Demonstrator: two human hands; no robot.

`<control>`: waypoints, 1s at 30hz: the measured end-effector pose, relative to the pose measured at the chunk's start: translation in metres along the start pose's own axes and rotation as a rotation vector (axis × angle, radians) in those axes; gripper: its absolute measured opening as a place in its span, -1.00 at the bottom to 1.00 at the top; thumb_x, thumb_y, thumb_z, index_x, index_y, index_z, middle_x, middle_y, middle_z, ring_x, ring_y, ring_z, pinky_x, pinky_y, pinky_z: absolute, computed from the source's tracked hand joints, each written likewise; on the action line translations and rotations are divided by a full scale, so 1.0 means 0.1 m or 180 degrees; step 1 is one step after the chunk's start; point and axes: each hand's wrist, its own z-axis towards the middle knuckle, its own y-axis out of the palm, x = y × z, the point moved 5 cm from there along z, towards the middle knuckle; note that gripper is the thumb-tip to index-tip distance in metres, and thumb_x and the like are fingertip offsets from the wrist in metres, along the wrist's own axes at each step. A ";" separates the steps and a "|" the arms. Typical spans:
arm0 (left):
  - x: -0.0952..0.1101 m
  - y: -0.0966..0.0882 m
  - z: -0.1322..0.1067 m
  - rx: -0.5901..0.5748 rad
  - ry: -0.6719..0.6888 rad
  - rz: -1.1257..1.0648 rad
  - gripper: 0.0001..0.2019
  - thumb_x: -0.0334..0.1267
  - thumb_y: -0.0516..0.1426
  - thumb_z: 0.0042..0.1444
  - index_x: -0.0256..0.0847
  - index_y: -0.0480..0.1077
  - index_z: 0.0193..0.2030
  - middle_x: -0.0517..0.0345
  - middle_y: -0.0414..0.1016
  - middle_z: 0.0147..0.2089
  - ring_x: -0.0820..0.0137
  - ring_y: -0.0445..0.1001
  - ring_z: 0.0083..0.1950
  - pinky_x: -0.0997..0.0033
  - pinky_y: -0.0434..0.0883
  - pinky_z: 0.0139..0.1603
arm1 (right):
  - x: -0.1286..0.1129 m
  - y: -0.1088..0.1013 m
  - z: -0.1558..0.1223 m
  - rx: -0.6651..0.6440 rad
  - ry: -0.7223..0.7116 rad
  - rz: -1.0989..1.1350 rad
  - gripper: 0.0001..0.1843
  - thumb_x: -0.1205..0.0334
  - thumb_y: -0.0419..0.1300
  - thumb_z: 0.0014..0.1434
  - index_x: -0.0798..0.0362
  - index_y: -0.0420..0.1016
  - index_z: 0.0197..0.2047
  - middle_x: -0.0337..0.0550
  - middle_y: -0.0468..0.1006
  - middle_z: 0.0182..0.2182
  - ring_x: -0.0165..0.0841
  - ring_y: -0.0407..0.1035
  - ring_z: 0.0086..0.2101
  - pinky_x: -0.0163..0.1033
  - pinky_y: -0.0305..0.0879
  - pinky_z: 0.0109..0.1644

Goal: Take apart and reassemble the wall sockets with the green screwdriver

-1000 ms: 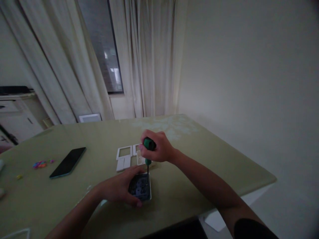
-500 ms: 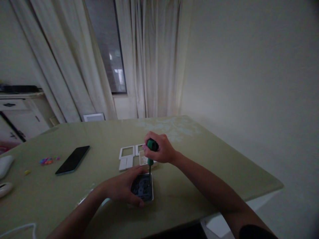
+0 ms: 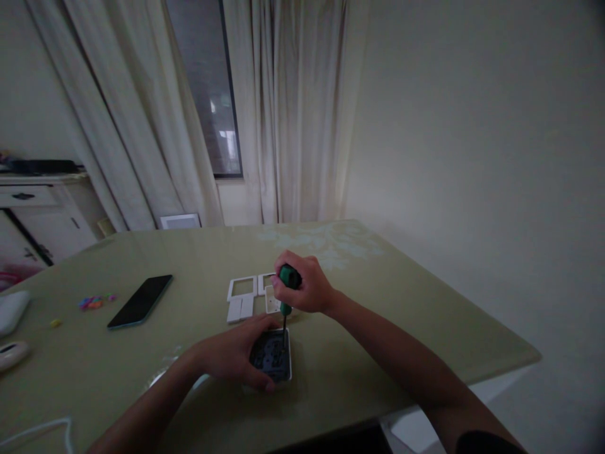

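My right hand (image 3: 306, 282) is wrapped round the green handle of a screwdriver (image 3: 289, 277), held upright. Its dark shaft points down into a square wall switch module (image 3: 271, 356) with a white rim and a dark, detailed inner face; the exact tip contact is too small to make out. With thumb and fingers on opposite sides, my left hand (image 3: 241, 356) grips this module on the table. Just beyond lie white switch frames and cover pieces (image 3: 243, 287), and a white box-like part (image 3: 271, 302) partly hidden behind my right hand.
A phone (image 3: 142, 301) lies left of the frames on the green-covered table (image 3: 203, 258). Small colourful pieces (image 3: 94, 302) and a yellow bit (image 3: 55, 323) are farther left. White objects (image 3: 13, 356) and a white cable (image 3: 42, 429) sit at the left edge. Clear plastic (image 3: 163, 372) lies beside my left forearm.
The view has shifted slightly, so the table items appear a little farther right. Both hands keep their hold on the screwdriver and the module.
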 end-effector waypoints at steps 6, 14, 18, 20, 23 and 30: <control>-0.04 0.01 0.00 0.0024 -0.0064 0.0029 -0.13 0.01 0.53 -0.16 -0.11 0.38 0.30 -0.04 0.47 0.25 -0.10 0.44 0.23 -0.10 0.41 0.30 | -0.14 0.03 -0.04 0.0036 0.0016 -0.0464 -0.90 0.18 0.22 0.18 -0.01 0.40 -0.29 -0.40 0.38 -0.54 -0.51 0.18 -0.58 -0.39 0.15 -0.42; -0.01 0.01 0.01 0.0118 0.0259 -0.0130 -0.04 0.02 0.52 -0.12 -0.06 0.31 0.44 -0.08 0.49 0.28 -0.18 0.40 0.30 -0.21 0.32 0.42 | -0.50 0.04 -0.10 0.0165 -0.0734 -0.0927 -0.91 0.19 0.18 0.21 -0.01 0.38 -0.32 -0.39 0.46 -0.58 -0.48 0.30 -0.58 -0.31 0.07 -0.46; 0.06 0.00 -0.01 0.0200 0.0319 -0.0014 -0.12 -0.03 0.52 -0.12 -0.07 0.39 0.36 -0.10 0.46 0.34 -0.23 0.37 0.34 -0.26 0.27 0.45 | -0.53 0.04 -0.13 0.0246 -0.0808 -0.0976 -0.90 0.18 0.17 0.23 -0.02 0.38 -0.32 -0.40 0.46 -0.60 -0.47 0.29 -0.60 -0.30 0.09 -0.45; 0.12 0.00 -0.03 0.0249 0.0328 0.0099 -0.08 -0.02 0.52 -0.11 -0.06 0.35 0.41 -0.11 0.43 0.38 -0.24 0.36 0.35 -0.27 0.28 0.45 | -0.52 0.04 -0.14 0.0255 -0.0804 -0.0991 -0.90 0.18 0.17 0.25 -0.03 0.38 -0.31 -0.40 0.46 -0.60 -0.47 0.29 -0.60 -0.29 0.12 -0.43; 0.21 0.04 -0.03 0.0330 0.0385 0.0279 -0.06 0.04 0.50 -0.05 -0.07 0.30 0.45 -0.14 0.37 0.44 -0.24 0.36 0.35 -0.27 0.30 0.43 | -0.52 0.05 -0.15 0.0241 -0.0817 -0.0941 -0.91 0.19 0.17 0.24 -0.03 0.37 -0.30 -0.39 0.47 -0.58 -0.47 0.30 -0.60 -0.29 0.15 -0.42; 0.24 0.16 0.01 0.0501 0.0568 0.0286 -0.24 0.06 0.45 0.06 -0.11 0.35 0.35 -0.12 0.39 0.42 -0.15 0.39 0.31 -0.17 0.36 0.39 | -0.54 0.03 -0.14 0.0214 -0.0876 -0.0864 -0.92 0.19 0.17 0.24 -0.03 0.36 -0.29 -0.40 0.47 -0.57 -0.46 0.29 -0.59 -0.27 0.13 -0.43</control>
